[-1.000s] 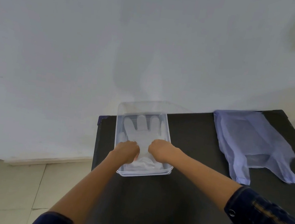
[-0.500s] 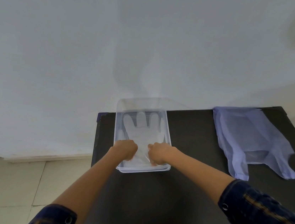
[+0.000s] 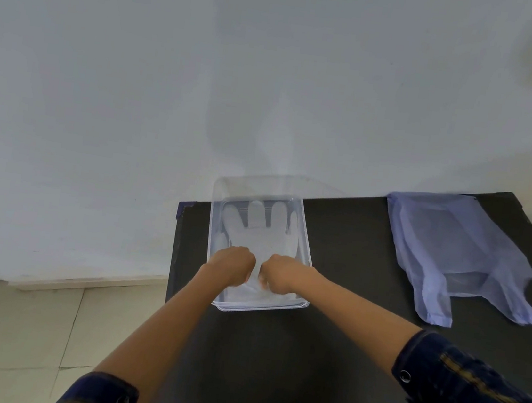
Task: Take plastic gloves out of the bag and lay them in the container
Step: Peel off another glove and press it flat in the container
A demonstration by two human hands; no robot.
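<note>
Head view: black table against white wall, both fists on the glove

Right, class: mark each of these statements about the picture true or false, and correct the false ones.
1. A glove lies in the container. True.
2. The bag sits left of the container. False: it lies to the right, apart from it.
3. Both hands are in the container. True: left hand, right hand.
4. The glove's fingers point toward the person. False: they point away, toward the wall.
5. The table is white. False: it is black.
</note>
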